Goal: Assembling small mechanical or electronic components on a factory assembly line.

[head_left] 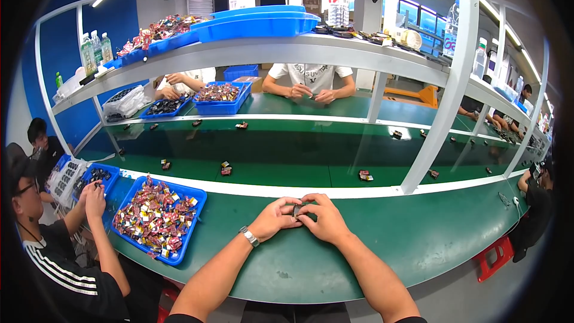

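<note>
Both my hands meet over the green worktop [287,263], close to the white rail. Between their fingertips is a small dark part [296,210], mostly covered by the fingers, so its kind does not show. My left hand [276,218], with a metal watch at the wrist, pinches it from the left. My right hand [323,218] closes on it from the other side, fingers curled. Left of my hands stands a blue tray [200,203] heaped with small red, yellow and white wired components [156,218].
Beyond the white rail [287,191] a dark green conveyor belt [299,155] carries scattered small assemblies. White posts [442,113] hold a shelf [269,54] with blue trays and bottles. A co-worker [60,251] sits at the left near another tray; others work across the belt. A red stool [495,258] stands at right.
</note>
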{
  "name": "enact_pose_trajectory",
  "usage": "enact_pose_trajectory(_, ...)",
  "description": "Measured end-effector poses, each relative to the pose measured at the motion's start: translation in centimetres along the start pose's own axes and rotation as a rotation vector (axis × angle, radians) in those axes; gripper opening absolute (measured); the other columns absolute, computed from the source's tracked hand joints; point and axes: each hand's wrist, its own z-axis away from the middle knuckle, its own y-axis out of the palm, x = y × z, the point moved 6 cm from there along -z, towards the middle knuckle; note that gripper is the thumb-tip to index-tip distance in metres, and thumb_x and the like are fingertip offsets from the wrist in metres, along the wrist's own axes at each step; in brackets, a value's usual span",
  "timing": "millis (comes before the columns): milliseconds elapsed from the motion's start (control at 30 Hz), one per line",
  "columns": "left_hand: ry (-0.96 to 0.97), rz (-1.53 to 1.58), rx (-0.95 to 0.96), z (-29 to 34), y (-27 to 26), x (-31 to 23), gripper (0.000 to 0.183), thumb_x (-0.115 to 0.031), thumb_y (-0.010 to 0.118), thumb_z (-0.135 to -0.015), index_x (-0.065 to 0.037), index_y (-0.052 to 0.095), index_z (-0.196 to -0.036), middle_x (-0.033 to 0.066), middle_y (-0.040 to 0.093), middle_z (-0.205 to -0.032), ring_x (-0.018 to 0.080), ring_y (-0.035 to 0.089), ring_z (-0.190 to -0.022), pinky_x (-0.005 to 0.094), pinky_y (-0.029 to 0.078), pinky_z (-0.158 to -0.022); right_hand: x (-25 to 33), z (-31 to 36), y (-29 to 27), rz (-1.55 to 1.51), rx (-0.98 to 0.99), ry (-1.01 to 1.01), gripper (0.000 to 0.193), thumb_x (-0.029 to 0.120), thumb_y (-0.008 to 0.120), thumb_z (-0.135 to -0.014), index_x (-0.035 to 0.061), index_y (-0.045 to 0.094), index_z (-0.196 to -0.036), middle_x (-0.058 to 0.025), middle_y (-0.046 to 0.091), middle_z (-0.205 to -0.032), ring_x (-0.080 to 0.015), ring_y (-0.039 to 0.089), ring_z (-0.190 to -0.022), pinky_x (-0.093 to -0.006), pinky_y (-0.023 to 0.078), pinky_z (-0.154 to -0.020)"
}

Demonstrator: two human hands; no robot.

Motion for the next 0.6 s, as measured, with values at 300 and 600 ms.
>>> enact_pose_trajectory(300,-0.012,-0.015,0.019,-0.08,0.15,0.13,0.038,0.005,0.048,-0.093,-0.002,0.042,-0.130,0.0130,0.057,-0.122,0.0212,0.060,-0.111,0.0379,0.051,-0.101,-0.80,0.16,0.38,-0.045,0.029,0.018,0.010,0.013,0.068,-0.082,0.0066,0.070,-0.089,-0.0066,0.059,-0.120,-0.0266,0.052,-0.117,-0.0376,0.046,-0.098)
enact_pose_trajectory(600,0.006,0.082,0.028,-0.22,-0.20,0.46,0.033,0.000,0.050,-0.096,-0.004,0.044,-0.128,0.0123,0.058,-0.120,0.0220,0.059,-0.113,0.0411,0.052,-0.099,-0.28,0.38,0.38,-0.115,0.004,0.012,0.011,0.013,0.069,-0.081,0.0080,0.072,-0.091,-0.0056,0.059,-0.121,-0.0267,0.051,-0.117,-0.0379,0.044,-0.099)
